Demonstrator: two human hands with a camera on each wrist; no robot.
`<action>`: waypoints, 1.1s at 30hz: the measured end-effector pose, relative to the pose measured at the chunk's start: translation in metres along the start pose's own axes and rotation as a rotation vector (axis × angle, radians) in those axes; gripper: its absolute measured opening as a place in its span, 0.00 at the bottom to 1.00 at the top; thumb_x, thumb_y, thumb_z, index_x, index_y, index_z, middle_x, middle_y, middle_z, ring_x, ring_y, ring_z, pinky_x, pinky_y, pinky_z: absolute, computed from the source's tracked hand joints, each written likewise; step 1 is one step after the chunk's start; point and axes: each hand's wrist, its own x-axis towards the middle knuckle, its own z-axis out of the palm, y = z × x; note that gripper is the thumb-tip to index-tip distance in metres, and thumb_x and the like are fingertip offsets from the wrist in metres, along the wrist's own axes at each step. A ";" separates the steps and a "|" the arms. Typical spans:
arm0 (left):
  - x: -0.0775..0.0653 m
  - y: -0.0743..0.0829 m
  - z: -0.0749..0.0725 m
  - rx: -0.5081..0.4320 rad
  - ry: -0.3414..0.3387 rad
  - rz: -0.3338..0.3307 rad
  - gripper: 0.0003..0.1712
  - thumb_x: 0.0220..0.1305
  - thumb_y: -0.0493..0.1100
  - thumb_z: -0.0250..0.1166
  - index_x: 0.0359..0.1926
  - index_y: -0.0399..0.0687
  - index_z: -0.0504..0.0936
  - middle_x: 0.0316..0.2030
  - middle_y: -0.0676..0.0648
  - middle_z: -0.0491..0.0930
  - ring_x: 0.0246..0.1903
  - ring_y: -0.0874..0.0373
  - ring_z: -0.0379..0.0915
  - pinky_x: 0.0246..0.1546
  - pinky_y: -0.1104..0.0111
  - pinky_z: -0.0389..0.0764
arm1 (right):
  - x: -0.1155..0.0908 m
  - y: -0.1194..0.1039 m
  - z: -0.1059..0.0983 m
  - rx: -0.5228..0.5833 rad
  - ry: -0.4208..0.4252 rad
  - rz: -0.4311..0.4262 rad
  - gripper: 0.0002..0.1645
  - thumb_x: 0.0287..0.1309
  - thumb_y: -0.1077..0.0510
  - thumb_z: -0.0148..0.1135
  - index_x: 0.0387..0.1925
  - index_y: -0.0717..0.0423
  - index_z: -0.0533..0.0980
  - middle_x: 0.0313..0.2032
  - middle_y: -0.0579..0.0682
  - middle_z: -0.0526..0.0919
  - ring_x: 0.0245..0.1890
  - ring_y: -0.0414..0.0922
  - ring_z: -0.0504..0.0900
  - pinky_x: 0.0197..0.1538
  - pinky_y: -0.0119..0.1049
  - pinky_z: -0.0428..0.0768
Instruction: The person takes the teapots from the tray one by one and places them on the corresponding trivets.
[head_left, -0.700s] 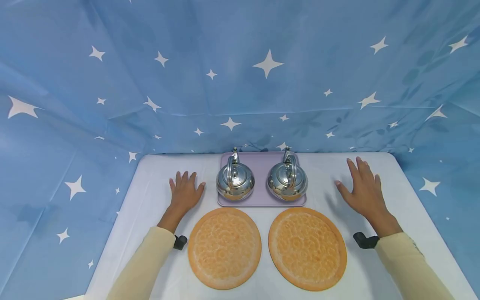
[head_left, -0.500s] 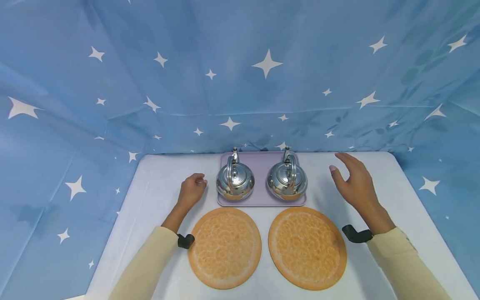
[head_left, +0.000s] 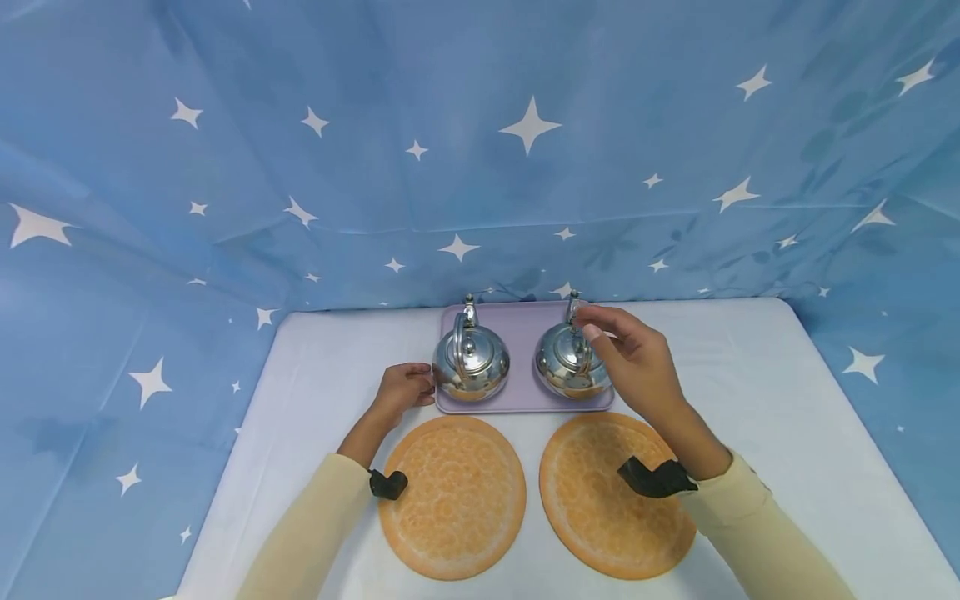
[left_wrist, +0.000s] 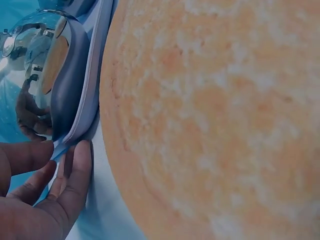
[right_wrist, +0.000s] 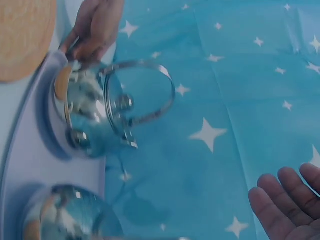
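Two shiny steel teakettles, a left kettle [head_left: 470, 363] and a right kettle [head_left: 564, 372], stand on a lilac tray [head_left: 522, 358] by the table's far edge. My left hand [head_left: 405, 390] is at the tray's near left corner, beside the left kettle. In the left wrist view, its thumb and fingers [left_wrist: 75, 180] are bent and apart, with the tips at the tray's rim; whether they pinch it is unclear. My right hand [head_left: 637, 367] is above the right kettle's handle, partly covering it. Its fingers [right_wrist: 270, 207] look relaxed and hold nothing in the right wrist view.
Two round, orange-brown placemats with a baked-bread look lie in front of the tray: a left placemat [head_left: 453, 500] and a right placemat [head_left: 600, 508]. A blue cloth with white stars [head_left: 480, 167] hangs behind the white tabletop [head_left: 330, 358] and along its sides.
My left hand has moved right to the tray's corner, its fingers more bent than at first. From the table's right side, my right hand has moved left to above the right kettle.
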 end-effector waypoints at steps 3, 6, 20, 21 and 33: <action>0.000 -0.001 0.000 0.015 0.005 -0.007 0.22 0.64 0.27 0.57 0.60 0.29 0.73 0.45 0.36 0.78 0.37 0.53 0.80 0.39 0.63 0.85 | 0.003 -0.002 0.014 0.084 -0.035 0.056 0.17 0.68 0.70 0.53 0.56 0.66 0.76 0.53 0.60 0.79 0.54 0.44 0.78 0.56 0.30 0.76; 0.000 0.000 -0.001 0.036 0.002 -0.004 0.23 0.63 0.26 0.57 0.60 0.29 0.73 0.46 0.36 0.78 0.35 0.55 0.80 0.37 0.64 0.85 | 0.005 -0.002 0.027 0.109 -0.069 0.090 0.16 0.68 0.67 0.53 0.56 0.65 0.76 0.52 0.59 0.80 0.54 0.46 0.78 0.56 0.31 0.76; -0.001 -0.003 0.008 0.118 0.044 0.026 0.21 0.61 0.27 0.59 0.57 0.28 0.76 0.45 0.36 0.79 0.33 0.58 0.79 0.32 0.70 0.84 | 0.012 0.025 0.096 0.207 -0.227 0.329 0.20 0.69 0.56 0.57 0.58 0.62 0.75 0.53 0.56 0.80 0.56 0.48 0.78 0.57 0.39 0.77; 0.000 -0.004 0.010 0.124 0.056 0.029 0.20 0.62 0.27 0.60 0.56 0.29 0.77 0.45 0.37 0.80 0.32 0.58 0.79 0.31 0.71 0.84 | 0.011 0.027 0.101 0.221 -0.235 0.344 0.21 0.69 0.57 0.57 0.58 0.63 0.75 0.54 0.57 0.80 0.56 0.49 0.77 0.57 0.39 0.77; 0.001 -0.005 0.017 0.149 0.081 0.068 0.17 0.63 0.29 0.60 0.53 0.29 0.79 0.44 0.36 0.81 0.34 0.58 0.79 0.31 0.71 0.83 | 0.010 0.039 0.137 0.311 -0.179 0.452 0.24 0.67 0.58 0.59 0.62 0.62 0.71 0.55 0.56 0.78 0.56 0.49 0.77 0.56 0.39 0.77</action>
